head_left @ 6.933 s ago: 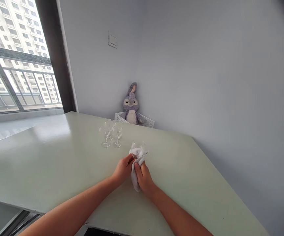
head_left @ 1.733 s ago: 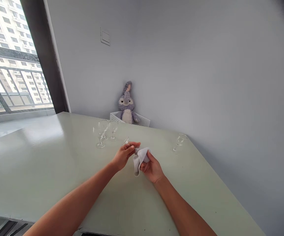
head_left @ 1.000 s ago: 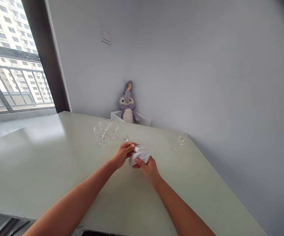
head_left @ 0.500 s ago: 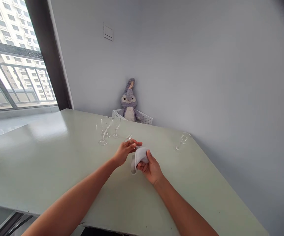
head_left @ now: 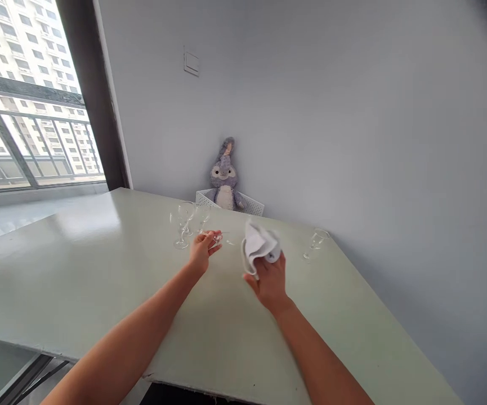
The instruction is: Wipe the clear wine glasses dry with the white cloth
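Left hand (head_left: 203,247): held glass (head_left: 218,238) is gripped, near grouped glasses (head_left: 185,216)
Right hand (head_left: 271,281): cloth (head_left: 260,244) is gripped over table (head_left: 344,320)
Wiping: likely partway; right-side glass (head_left: 318,241) seemingly done, three grouped remaining

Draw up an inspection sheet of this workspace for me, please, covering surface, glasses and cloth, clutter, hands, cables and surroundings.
Surface: pale green glossy table, with glare toward the window; near edge looks worn.
Job's things: three stemmed glasses upright in a group at left; one lone glass at right; held glass, hard to make out; white cloth, slightly blurred.
Clutter: plush toy in a white perforated basket, beyond the table's far edge.
Hands: left hand grips the held glass; right hand grips the cloth.
Cables: none certain; a dark strip below the near edge is unclear.
Surroundings: grey walls, light switch, window at left.
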